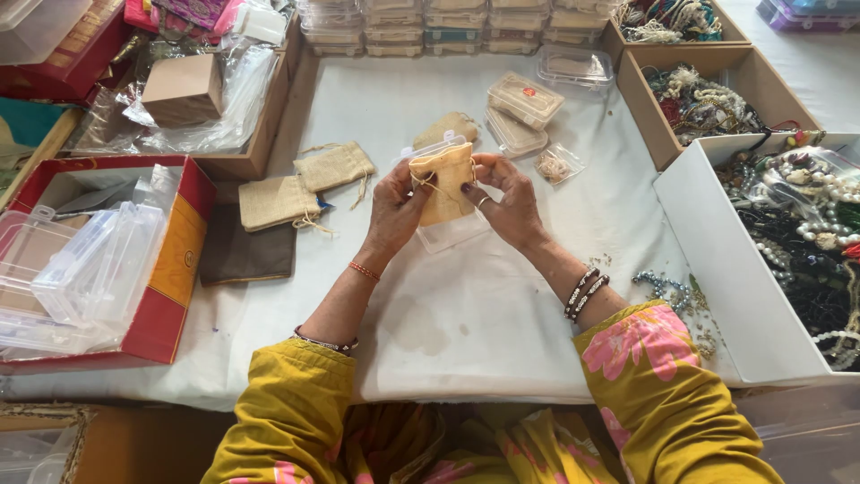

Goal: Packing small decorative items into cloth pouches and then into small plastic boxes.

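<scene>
Both my hands hold a small tan drawstring pouch (445,176) above the white table cover (466,305). My left hand (397,208) grips its left side and pinches the drawstring. My right hand (508,199) grips the right edge near the top. Under the pouch lies a clear plastic box (457,231), partly hidden by my hands.
Three more tan pouches (305,184) and a dark cloth (247,254) lie to the left. A red box of clear plastic cases (85,269) sits far left. Clear boxes (524,100) lie ahead. White and cardboard boxes of beaded jewellery (797,224) stand right; loose beads (667,289) lie beside them.
</scene>
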